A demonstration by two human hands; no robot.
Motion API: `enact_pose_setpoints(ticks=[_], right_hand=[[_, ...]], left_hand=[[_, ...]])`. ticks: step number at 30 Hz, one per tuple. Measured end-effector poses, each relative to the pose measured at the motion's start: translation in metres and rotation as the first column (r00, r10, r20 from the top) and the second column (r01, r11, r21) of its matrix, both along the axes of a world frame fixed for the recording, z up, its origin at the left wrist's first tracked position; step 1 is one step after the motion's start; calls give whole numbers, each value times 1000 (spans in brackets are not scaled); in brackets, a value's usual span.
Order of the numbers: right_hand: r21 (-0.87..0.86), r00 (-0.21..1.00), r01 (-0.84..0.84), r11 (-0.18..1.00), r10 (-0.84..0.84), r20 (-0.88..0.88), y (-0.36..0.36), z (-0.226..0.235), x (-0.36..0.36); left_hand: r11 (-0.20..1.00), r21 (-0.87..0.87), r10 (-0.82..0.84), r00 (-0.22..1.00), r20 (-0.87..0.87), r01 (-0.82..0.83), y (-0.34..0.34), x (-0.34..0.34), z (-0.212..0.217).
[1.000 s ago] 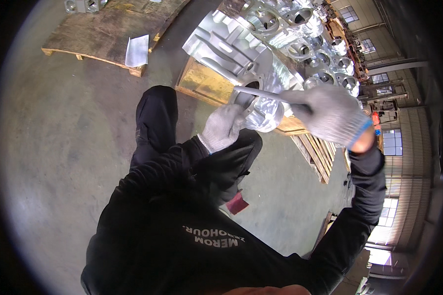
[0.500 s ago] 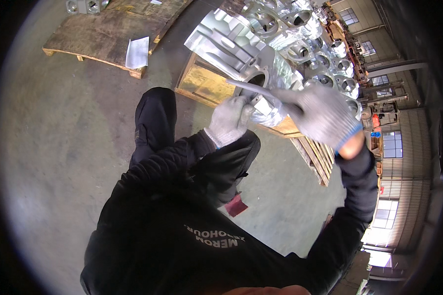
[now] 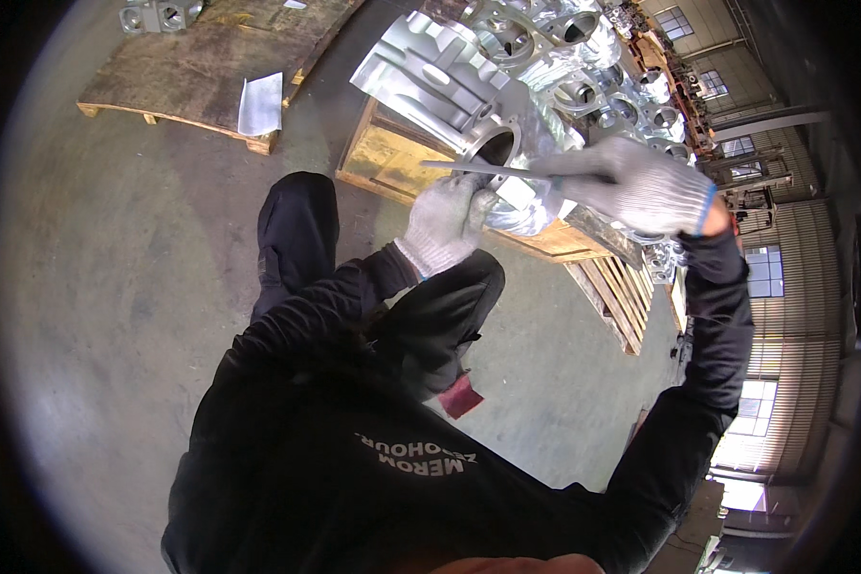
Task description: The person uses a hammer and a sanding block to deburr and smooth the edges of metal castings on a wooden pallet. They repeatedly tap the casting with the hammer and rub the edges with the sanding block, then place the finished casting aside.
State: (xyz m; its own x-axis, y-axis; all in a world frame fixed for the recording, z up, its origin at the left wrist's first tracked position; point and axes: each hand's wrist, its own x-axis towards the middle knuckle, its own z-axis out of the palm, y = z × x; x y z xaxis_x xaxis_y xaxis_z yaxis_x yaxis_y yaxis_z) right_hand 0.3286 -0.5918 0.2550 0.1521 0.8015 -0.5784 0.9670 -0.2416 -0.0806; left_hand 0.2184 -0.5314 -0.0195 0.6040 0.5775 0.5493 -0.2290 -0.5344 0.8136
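Note:
A large silver metal casting (image 3: pixel 437 84) with ribs and a round opening lies on its side at the near edge of the stack. My left hand (image 3: pixel 445 225), in a pale knit glove, is closed at the casting's near end, just below the opening; its fingertips are partly hidden. My gloved right hand (image 3: pixel 646 187) is wrapped round the end of a flat grey file (image 3: pixel 474 167). The file's blade points left across the casting's near end, passing just above my left fingers. Whether the blade touches the metal, I cannot tell.
Several similar castings (image 3: pixel 576 94) with plastic film crowd behind, on a wooden crate (image 3: pixel 392 158). A slatted pallet (image 3: pixel 610 297) is to its right. A low wooden platform (image 3: pixel 177 81) at the far left bears a white sheet (image 3: pixel 260 105). A dark red piece (image 3: pixel 460 396) lies by my knee.
My right hand has moved a little right and up, and the file has slid right with it, now lying more level. My left hand has stayed nearly in place.

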Motion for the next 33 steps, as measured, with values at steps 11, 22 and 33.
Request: enact_pose_setpoints(ticks=[11, 22, 33], right_hand=[[-104, 983, -36, 994, 54, 176, 14, 18, -4], [90, 938, 17, 996, -47, 344, -2, 19, -25], [204, 835, -48, 978, -73, 546, -7, 23, -31]], left_hand=[[999, -37, 13, 993, 118, -9, 1, 11, 6], [996, -44, 84, 993, 87, -81, 6, 31, 20], [992, -119, 57, 996, 74, -48, 24, 55, 57]])
